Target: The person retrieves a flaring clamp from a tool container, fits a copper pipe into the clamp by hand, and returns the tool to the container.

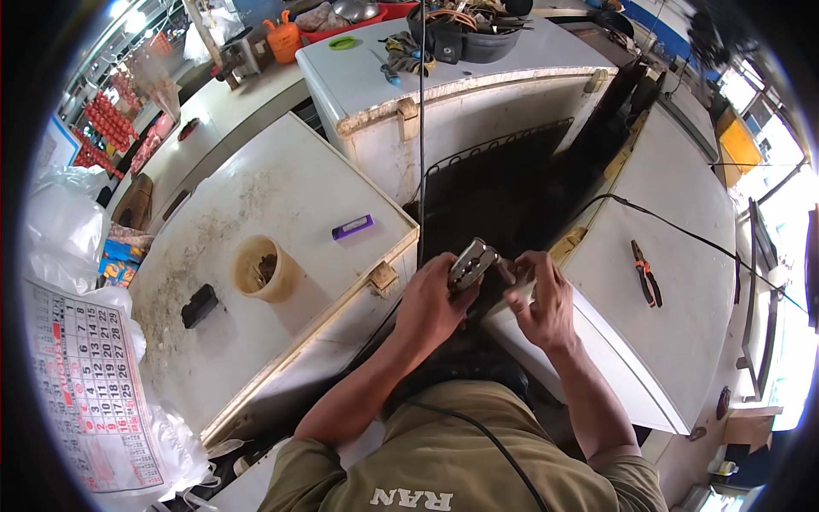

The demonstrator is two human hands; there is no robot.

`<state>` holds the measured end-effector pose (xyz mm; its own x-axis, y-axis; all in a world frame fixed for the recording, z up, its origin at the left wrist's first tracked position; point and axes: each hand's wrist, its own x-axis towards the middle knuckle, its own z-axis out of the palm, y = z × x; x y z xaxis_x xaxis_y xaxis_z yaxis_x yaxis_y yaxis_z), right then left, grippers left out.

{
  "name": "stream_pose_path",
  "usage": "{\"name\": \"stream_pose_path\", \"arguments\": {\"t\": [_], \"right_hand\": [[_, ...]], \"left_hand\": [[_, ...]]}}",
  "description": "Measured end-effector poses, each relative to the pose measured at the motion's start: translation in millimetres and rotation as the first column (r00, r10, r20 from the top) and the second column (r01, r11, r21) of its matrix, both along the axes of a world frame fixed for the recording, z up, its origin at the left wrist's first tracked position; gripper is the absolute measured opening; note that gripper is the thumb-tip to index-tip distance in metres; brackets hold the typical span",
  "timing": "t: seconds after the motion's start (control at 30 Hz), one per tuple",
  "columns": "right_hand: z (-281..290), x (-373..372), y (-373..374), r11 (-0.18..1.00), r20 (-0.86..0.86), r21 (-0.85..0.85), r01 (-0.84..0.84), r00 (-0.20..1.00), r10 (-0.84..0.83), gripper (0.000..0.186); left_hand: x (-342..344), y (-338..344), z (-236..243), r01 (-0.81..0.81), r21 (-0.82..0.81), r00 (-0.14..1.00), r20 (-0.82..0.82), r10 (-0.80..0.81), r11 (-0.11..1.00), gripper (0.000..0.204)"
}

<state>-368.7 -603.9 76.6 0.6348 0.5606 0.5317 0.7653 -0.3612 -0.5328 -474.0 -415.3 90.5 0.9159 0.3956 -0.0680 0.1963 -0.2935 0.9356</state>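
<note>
In front of my chest, my left hand [435, 299] is closed round a shiny metal flaring bar [471, 264] with round holes along its face. Just to its right, my right hand [544, 299] has its fingers bent together beside the bar's end. A small brownish piece shows by those fingertips; what it is and how it meets the bar are too blurred to tell. Both hands are above the dark gap between the white appliance cabinets.
A stained white lid [281, 171] at left bears a plastic tub [270, 286], a black block [200, 306] and a purple box [353, 227]. Orange-handled pliers [646, 273] lie on the right-hand white cabinet [682, 205]; a black cable [682, 229] crosses it. Behind stands a black bin [478, 47] of tools.
</note>
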Motion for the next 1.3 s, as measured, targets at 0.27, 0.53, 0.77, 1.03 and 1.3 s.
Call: {"name": "stream_pose_path", "arguments": {"t": [0.27,0.53,0.77,1.03,1.3], "right_hand": [[-10.1,57.8,10.1,0.997,0.359,-0.043,0.062,0.932,-0.043,0.035],[-57.1,99.6,37.1,0.968,-0.17,0.196,0.157,0.978,-0.125,0.046],[5.7,142.5,19.6,0.858,-0.849,0.512,-0.038,-0.174,0.499,0.064],[19.3,219.4,44.5,0.998,0.121,-0.046,-0.036,0.992,0.041,0.032],[-46.5,261.2,93.5,0.939,-0.312,0.193,0.286,0.925,-0.217,0.054]], "left_hand": [[32.9,-18.0,-23.0,-0.025,0.256,0.971,0.235,-0.037,0.966,0.029],[84.6,-21.0,-35.3,-0.109,0.444,0.967,0.256,-0.01,0.89,0.038],[147.8,49.9,-24.2,-0.035,0.717,0.81,0.428,-0.401,0.696,0.048],[211.0,23.2,-5.3,0.143,-0.353,0.988,-0.006,-0.155,0.924,0.025],[267.5,36.6,-40.2,0.061,0.13,0.984,0.155,-0.081,0.99,0.025]]}}
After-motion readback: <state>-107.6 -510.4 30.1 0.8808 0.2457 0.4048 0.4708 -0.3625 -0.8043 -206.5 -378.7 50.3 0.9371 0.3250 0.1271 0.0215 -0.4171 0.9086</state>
